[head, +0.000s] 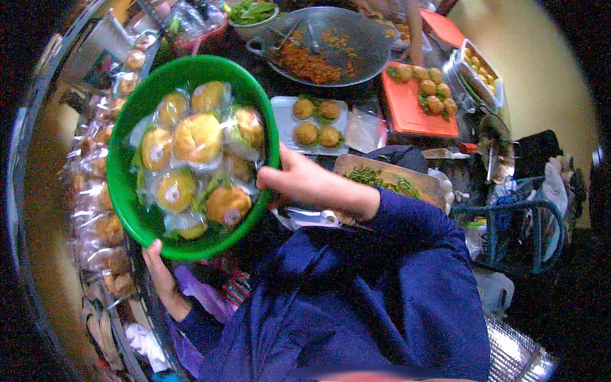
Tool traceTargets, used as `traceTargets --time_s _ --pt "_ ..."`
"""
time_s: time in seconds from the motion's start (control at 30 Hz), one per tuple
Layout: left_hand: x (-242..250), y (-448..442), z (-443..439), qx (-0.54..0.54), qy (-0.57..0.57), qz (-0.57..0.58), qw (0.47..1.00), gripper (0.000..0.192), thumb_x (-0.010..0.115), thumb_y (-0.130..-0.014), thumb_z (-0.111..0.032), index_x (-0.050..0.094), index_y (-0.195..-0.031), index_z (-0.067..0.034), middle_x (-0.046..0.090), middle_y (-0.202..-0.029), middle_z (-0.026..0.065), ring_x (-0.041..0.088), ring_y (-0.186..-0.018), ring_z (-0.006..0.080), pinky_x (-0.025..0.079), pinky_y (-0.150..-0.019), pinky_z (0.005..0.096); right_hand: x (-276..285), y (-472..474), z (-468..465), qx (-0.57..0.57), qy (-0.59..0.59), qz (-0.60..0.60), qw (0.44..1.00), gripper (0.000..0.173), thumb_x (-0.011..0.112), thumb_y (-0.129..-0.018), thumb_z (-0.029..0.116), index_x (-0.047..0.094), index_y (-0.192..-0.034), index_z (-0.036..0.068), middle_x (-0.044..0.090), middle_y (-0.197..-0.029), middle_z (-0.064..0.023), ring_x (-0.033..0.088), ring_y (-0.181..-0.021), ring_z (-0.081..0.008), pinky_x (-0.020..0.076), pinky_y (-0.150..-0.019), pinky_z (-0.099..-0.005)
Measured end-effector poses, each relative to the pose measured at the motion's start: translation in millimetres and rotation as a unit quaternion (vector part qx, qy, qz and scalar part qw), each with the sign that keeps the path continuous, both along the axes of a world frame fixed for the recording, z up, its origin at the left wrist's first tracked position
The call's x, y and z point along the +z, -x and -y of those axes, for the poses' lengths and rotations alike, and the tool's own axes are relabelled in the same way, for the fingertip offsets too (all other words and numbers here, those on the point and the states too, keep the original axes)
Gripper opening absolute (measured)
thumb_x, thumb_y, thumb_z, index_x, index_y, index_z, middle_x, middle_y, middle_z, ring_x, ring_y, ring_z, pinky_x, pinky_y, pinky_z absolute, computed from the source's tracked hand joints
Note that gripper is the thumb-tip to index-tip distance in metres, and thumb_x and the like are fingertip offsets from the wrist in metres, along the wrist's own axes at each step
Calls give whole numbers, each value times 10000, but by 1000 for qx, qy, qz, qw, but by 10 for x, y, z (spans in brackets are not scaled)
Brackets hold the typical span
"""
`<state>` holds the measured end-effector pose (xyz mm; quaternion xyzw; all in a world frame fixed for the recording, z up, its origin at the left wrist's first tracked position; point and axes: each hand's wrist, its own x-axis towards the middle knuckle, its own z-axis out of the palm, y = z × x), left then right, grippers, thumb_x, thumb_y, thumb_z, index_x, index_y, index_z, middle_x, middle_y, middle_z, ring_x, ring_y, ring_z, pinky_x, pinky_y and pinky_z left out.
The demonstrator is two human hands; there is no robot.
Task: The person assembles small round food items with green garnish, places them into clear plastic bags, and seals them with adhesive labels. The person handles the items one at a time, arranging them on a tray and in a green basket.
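Observation:
My left hand [160, 265] grips the lower left rim of a green plastic basin [222, 69]. My right hand [291, 174] holds its right rim, thumb over the edge. Inside lie several round golden buns [198, 138] in clear plastic wrapping, some with green leaves showing and some with a round sticker. The basin is tilted towards me. Right of it, a white tray [281, 114] carries several unwrapped buns [306, 133] with leaves. Below my right forearm, white papers or packaging [305, 217] are partly hidden.
A large wok [372, 52] holds orange-brown filling, beside a bowl of leaves [253, 12]. Buns sit on an orange lid [405, 114]. A wooden board [346, 164] bears chopped greens. Wrapped buns [107, 227] line the left side. Another person's arm [415, 38] reaches in at the top.

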<state>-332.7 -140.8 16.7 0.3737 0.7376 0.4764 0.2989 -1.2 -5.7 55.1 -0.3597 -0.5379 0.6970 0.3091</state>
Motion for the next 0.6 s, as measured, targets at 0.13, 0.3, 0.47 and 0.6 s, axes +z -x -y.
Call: traceTargets --time_s 0.13,0.3,0.47,0.6 --pt "114 -95 715 74 28 51 996 370 547 -832 -213 515 -1141 -11 512 -1098 67 452 -1046 189 316 -956 324 -127 114 412 48 -4 76 996 755 589 -821 250 187 -1421 33 515 -1246 -247 545 -1126 -334 440 -959 -399" --pt "148 -392 1304 170 49 89 980 300 548 -802 -166 543 -1072 -37 527 -1037 41 470 -1002 171 330 -936 314 -269 251 670 138 -9 158 978 826 576 -804 348 127 -1409 11 597 -1027 -317 612 -938 -435 499 -843 -458" --pt "147 -478 1575 217 45 161 962 275 552 -803 -174 556 -1041 -38 539 -1000 32 478 -985 169 344 -913 315 -426 439 752 167 -22 149 974 796 561 -810 383 161 -1386 8 601 -987 -331 611 -918 -452 500 -829 -475" --pt "60 -480 1713 243 34 150 958 267 577 -791 -174 566 -1028 -50 541 -985 24 478 -954 161 353 -890 313 -531 528 807 193 -12 152 969 780 575 -802 390 193 -1363 5 592 -1028 -331 607 -939 -450 495 -852 -473"
